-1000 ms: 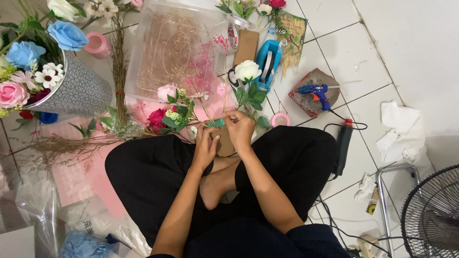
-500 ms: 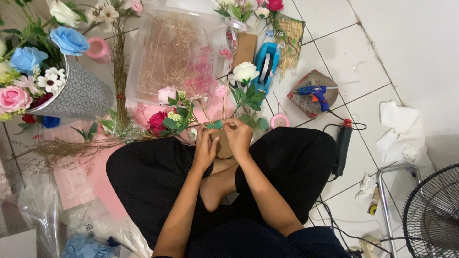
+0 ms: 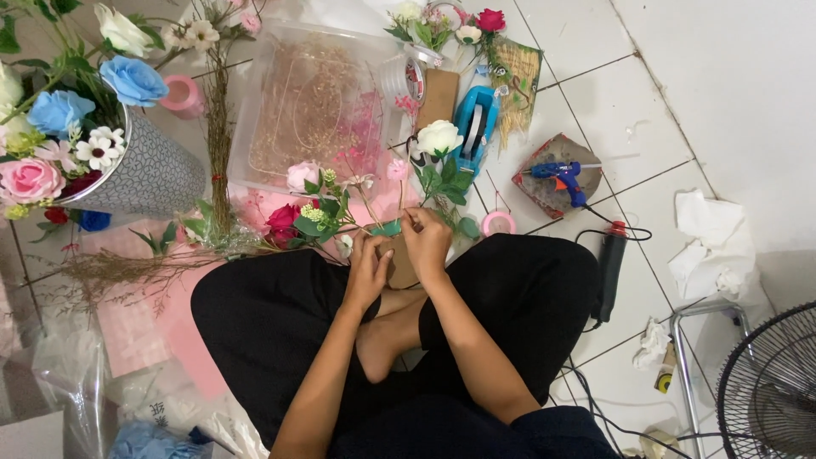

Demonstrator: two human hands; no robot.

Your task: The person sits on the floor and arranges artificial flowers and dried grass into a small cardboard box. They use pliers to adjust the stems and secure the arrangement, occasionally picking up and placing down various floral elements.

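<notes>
I sit cross-legged on a tiled floor. My left hand [image 3: 367, 274] and my right hand [image 3: 426, 243] are closed together on a small brown cardboard-like piece [image 3: 399, 262] held over my ankles. A bit of green stem tape [image 3: 387, 228] shows at the fingertips. Just beyond my hands lie artificial flowers: a dark red rose [image 3: 283, 218], a pink rose [image 3: 301, 176] and a white rose [image 3: 438, 137] with green leaves. What my fingers do to the piece is hidden.
A clear plastic box [image 3: 316, 110] lies ahead. A grey patterned vase of flowers [image 3: 140, 174] stands left. To the right are a blue tape dispenser [image 3: 474, 127], a pink tape roll [image 3: 498, 224], a blue glue gun [image 3: 563, 178], tissues [image 3: 712, 238] and a fan [image 3: 769, 387].
My hands have stayed together on the brown piece with only slight finger movement. The view has shifted a little.
</notes>
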